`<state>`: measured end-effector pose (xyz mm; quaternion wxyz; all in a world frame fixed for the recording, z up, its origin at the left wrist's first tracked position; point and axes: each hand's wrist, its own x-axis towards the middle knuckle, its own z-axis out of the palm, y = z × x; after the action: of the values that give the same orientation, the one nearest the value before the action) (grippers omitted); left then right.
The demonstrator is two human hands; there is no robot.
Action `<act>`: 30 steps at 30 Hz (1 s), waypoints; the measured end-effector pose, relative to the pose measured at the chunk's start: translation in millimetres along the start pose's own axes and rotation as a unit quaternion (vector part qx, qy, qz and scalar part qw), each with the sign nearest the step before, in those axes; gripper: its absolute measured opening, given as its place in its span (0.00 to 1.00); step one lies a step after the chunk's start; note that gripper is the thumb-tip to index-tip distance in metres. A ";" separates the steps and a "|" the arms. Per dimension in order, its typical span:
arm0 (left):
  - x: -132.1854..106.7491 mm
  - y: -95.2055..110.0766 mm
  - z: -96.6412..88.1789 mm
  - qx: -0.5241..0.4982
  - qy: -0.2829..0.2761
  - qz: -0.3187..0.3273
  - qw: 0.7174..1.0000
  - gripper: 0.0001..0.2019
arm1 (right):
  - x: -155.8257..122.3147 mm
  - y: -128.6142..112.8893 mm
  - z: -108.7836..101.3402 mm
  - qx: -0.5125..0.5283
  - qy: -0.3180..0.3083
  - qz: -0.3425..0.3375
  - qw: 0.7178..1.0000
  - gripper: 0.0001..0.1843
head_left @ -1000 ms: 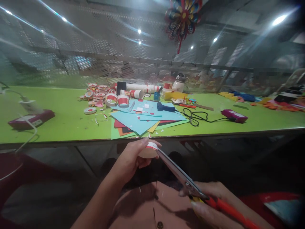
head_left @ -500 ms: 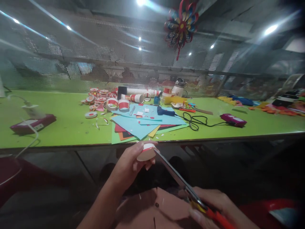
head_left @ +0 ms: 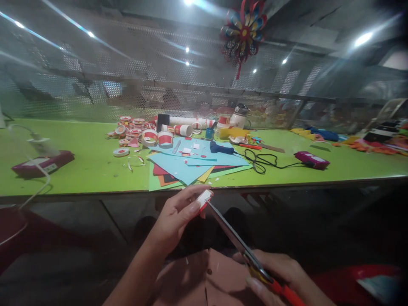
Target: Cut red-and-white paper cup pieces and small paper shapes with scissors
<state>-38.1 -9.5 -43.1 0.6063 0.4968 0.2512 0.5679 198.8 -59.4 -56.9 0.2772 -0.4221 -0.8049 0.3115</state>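
Observation:
Between the thumb and fingers of my left hand (head_left: 177,216) is a small white and red paper piece (head_left: 204,199), held just off the table's front edge. My right hand (head_left: 274,272) grips a pair of scissors (head_left: 234,233) with red and yellow handles. The long metal blades point up and left, and their tips meet the edge of the paper piece. How far apart the blades are I cannot make out.
On the green table (head_left: 95,174) lie stacked coloured sheets (head_left: 181,170), a blue glue gun (head_left: 221,148) with a black cord, and a purple power strip (head_left: 311,160). Cut paper cups (head_left: 165,139) and a heap of paper rings (head_left: 127,134) sit behind. Another power strip (head_left: 44,163) is at left.
My left hand has turned the paper piece, so its white and red side now shows instead of the tan face. The scissors have shifted slightly and stay at its edge.

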 end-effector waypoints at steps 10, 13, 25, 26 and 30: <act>0.6 0.4 -3.0 0.031 -0.004 -0.007 0.999 0.17 | -3.5 1.2 -8.4 -0.023 -0.025 0.044 0.998 0.13; 0.9 -0.3 -4.4 0.035 -0.010 -0.006 0.999 0.17 | -4.1 0.9 -7.5 -0.016 -0.028 0.044 0.999 0.14; -1.1 -1.0 -4.8 -0.016 -0.014 -0.027 0.999 0.17 | 1.8 -13.6 0.6 -0.007 -0.023 -0.015 1.000 0.15; -1.2 -1.3 -5.0 -0.019 -0.011 -0.031 0.999 0.17 | 1.4 -15.3 1.1 -0.019 -0.012 -0.012 1.000 0.15; -1.2 -3.5 -5.7 -0.038 -0.008 -0.030 0.999 0.17 | -0.2 -22.6 -1.5 -0.020 -0.021 0.015 0.999 0.15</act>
<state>-41.8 -8.4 -48.7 0.6439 0.4699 0.2392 0.5544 188.5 -69.4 -39.3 0.2473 -0.4331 -0.8102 0.3081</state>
